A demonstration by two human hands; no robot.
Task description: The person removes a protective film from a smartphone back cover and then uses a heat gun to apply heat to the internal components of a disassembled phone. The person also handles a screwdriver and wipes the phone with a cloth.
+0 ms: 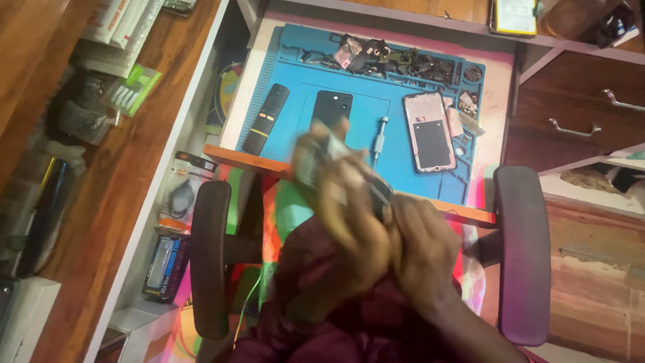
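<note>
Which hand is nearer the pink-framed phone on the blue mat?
Right. The right hand sits just below the pink-framed phone; the blurred left hand is farther left, below the black phone.

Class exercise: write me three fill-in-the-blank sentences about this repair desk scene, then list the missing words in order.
1. The mat on the desk is ____ in colour.
2. The remote lies to the ____ of the dark phone in the picture.
3. The screwdriver lies between the dark phone and the ____ phone frame.

Missing words: blue; left; pink

Mat (396, 176) front edge bare btwn screwdriver (380, 136) & opened phone (430, 133).
</note>
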